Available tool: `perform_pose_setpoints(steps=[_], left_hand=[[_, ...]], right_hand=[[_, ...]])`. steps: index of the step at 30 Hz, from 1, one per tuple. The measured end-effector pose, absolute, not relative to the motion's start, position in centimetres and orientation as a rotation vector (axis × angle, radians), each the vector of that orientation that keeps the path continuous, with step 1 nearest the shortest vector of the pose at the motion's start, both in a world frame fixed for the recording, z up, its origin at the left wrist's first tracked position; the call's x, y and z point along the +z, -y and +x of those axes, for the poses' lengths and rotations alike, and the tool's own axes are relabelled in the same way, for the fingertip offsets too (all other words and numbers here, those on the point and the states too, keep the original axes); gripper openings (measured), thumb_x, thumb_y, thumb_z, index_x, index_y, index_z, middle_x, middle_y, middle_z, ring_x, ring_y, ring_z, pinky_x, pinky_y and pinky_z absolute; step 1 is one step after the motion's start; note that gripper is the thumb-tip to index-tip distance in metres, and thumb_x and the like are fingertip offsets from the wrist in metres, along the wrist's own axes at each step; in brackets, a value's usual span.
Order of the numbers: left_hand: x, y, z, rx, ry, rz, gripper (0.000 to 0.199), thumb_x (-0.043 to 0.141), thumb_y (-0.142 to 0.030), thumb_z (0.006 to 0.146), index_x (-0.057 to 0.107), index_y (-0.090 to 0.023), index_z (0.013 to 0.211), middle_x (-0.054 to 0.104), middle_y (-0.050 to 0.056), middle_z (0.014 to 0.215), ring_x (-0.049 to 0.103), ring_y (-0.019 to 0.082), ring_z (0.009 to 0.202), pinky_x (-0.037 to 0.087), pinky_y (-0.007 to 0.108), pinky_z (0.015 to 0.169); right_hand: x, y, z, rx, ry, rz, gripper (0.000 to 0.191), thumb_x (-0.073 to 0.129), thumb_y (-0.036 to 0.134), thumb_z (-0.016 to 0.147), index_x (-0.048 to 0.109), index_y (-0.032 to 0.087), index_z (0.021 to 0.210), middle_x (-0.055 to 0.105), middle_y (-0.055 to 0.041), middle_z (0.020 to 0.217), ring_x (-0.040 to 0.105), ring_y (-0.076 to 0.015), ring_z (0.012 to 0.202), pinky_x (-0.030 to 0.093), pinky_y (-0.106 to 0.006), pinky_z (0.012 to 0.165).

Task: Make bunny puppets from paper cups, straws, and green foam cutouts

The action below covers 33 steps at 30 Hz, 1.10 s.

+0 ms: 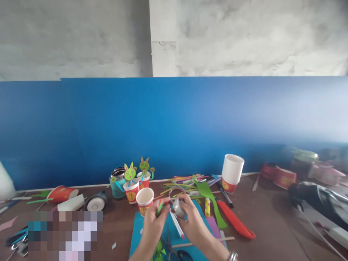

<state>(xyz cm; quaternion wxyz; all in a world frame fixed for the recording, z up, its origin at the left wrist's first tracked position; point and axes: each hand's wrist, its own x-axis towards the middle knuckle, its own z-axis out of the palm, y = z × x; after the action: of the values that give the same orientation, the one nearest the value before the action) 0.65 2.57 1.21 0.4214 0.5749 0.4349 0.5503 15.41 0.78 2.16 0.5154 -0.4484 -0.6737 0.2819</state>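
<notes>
My right hand point(193, 221) grips a roll of clear tape point(178, 208), tilted over a blue sheet point(137, 232). Just beside it, my left hand point(152, 223) pinches a small green and red piece point(160, 208), whose exact kind I cannot make out. The fingertips of both hands nearly meet. Below them on the sheet lie a white marker with a pink tip point(177, 225), dark-handled scissors point(183, 255) and green paper pieces point(160, 250). A white and red paper cup point(145, 198) stands directly behind my left hand.
Two cups with green paper animal figures point(130, 173) stand back left, near a teal metal container point(118, 186). Coloured sticks point(176, 186), a green paper strip point(208, 194) and a red pouch-like item point(236, 219) lie rightward. Stacked cups point(233, 170) stand before the blue partition point(176, 127).
</notes>
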Motion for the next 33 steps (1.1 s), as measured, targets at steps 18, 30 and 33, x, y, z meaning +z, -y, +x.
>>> perform_pose_setpoints(steps=[18,30,33], left_hand=[[1.9,-2.4,0.6,1.422,-1.077,1.348,0.024,0.065,-0.031,0.069,0.067,-0.016,0.088,0.068,0.001,0.076,0.058,0.016,0.068,0.045,0.022,0.063],[1.6,-2.1,0.9,1.392,-1.095,1.536,0.022,0.059,-0.022,0.07,0.069,-0.017,0.089,0.07,0.005,0.084,0.062,0.022,0.081,0.048,0.027,0.073],[1.3,-1.9,1.1,1.33,-1.084,1.62,0.028,0.056,-0.016,0.069,0.069,-0.018,0.094,0.071,0.004,0.084,0.063,0.02,0.075,0.048,0.025,0.069]], right_hand=[[2.8,-1.5,16.7,1.234,1.191,-0.997,0.035,0.055,0.051,0.078,0.062,0.018,0.088,0.063,-0.0052,0.088,0.059,-0.0194,0.084,0.046,-0.027,0.067],[3.2,-1.4,16.4,0.876,1.489,-1.124,0.025,0.058,0.037,0.079,0.066,0.019,0.093,0.062,-0.0033,0.087,0.055,-0.0167,0.076,0.045,-0.027,0.067],[3.8,-0.8,15.8,0.842,1.558,-1.142,0.018,0.061,0.035,0.074,0.066,0.018,0.075,0.061,-0.0025,0.082,0.053,-0.0152,0.07,0.043,-0.024,0.061]])
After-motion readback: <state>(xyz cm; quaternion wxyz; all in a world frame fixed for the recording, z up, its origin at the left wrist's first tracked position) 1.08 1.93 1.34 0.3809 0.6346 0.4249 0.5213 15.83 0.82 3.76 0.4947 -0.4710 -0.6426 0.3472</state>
